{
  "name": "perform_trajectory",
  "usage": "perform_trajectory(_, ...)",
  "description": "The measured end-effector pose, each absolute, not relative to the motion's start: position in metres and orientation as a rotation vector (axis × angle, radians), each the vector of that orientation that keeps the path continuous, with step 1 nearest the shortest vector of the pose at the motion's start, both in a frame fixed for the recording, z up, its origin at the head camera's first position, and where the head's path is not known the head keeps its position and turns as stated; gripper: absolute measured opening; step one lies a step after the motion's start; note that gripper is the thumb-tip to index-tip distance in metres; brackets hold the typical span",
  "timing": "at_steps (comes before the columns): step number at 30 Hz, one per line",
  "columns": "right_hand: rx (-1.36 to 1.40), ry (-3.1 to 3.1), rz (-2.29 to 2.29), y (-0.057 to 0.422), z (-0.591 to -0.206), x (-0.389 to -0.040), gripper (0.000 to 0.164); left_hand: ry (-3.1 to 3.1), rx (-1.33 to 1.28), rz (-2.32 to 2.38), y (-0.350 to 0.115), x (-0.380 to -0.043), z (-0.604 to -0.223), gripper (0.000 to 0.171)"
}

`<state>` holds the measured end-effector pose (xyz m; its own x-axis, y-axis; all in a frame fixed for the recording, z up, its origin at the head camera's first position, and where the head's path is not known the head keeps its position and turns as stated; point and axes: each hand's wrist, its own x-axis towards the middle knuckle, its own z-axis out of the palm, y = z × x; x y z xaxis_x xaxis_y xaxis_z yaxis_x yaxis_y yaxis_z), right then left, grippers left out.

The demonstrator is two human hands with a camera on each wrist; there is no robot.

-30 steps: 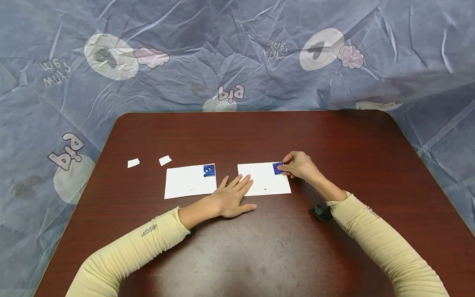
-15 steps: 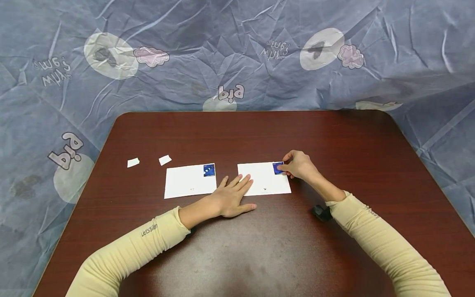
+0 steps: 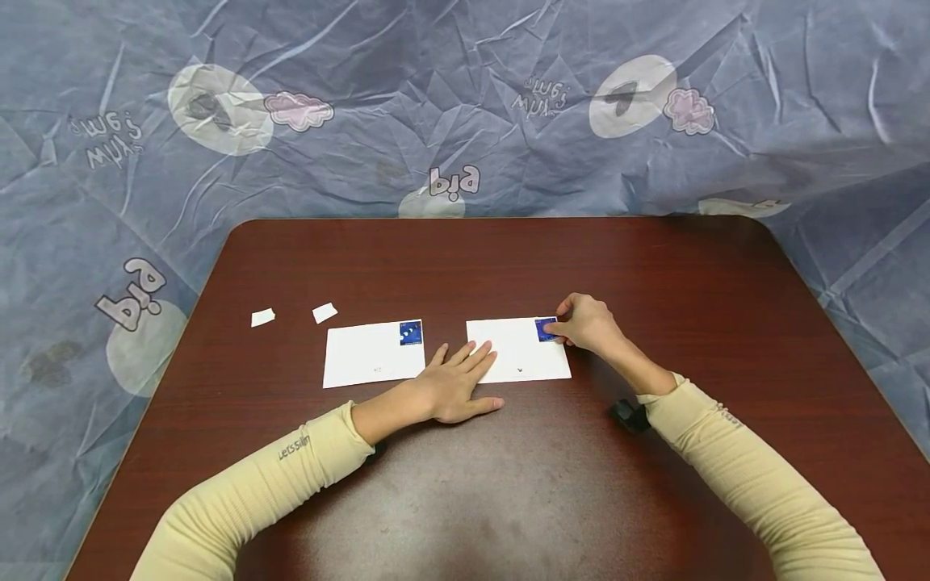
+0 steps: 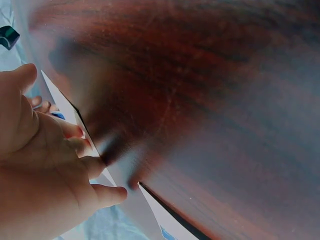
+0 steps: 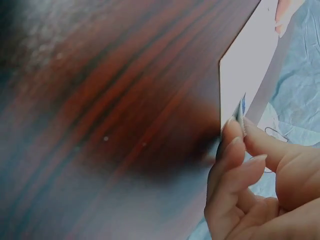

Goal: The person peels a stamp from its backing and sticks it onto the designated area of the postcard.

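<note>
On the table, the right envelope (image 3: 519, 351) is white with a small printed mark near its lower edge. My left hand (image 3: 454, 393) lies spread, its straight fingertips resting on that envelope's left side. At the upper right corner my right hand (image 3: 590, 324) pinches a blue stamp (image 3: 543, 328) between thumb and finger. The right wrist view has the stamp (image 5: 243, 107) tilted up from the paper, seen nearly edge-on. Beside the left hand is a second white envelope (image 3: 359, 355), bearing a dark blue stamp (image 3: 410, 332) at its upper right corner.
Two small white paper pieces (image 3: 263, 317) lie at the left, beyond the left envelope. The dark red-brown table (image 3: 465, 266) ends at a far edge backed by a wrinkled grey-blue printed cloth (image 3: 363, 145). A black wrist device (image 3: 629, 415) sits under the right sleeve.
Hardly anything differs. Both hands, the envelopes and the pinched stamp keep their places; the whole head view shifts very slightly.
</note>
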<state>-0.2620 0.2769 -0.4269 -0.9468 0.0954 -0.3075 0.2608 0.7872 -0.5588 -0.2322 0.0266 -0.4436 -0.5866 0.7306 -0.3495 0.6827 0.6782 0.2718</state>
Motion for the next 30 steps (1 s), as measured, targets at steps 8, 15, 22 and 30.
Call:
perform_trajectory(8,0.257,2.783,-0.688,0.278,-0.424,-0.260,0.048,2.450,1.093,0.143,0.026,-0.232,-0.443,0.077)
perform_trajectory(15,0.151,2.988,-0.515,0.284,-0.443,-0.262,0.076,2.443,1.089,0.138,0.027,-0.232,-0.443,0.077)
perform_trajectory(22,0.109,2.947,-0.335,0.282,-0.451,-0.270,0.088,2.435,1.082,0.133,0.028,-0.232,-0.442,0.077)
perform_trajectory(30,0.091,2.936,-0.428,0.290,-0.455,-0.270,0.075,2.436,1.080,0.121,0.028,-0.233,-0.443,0.077)
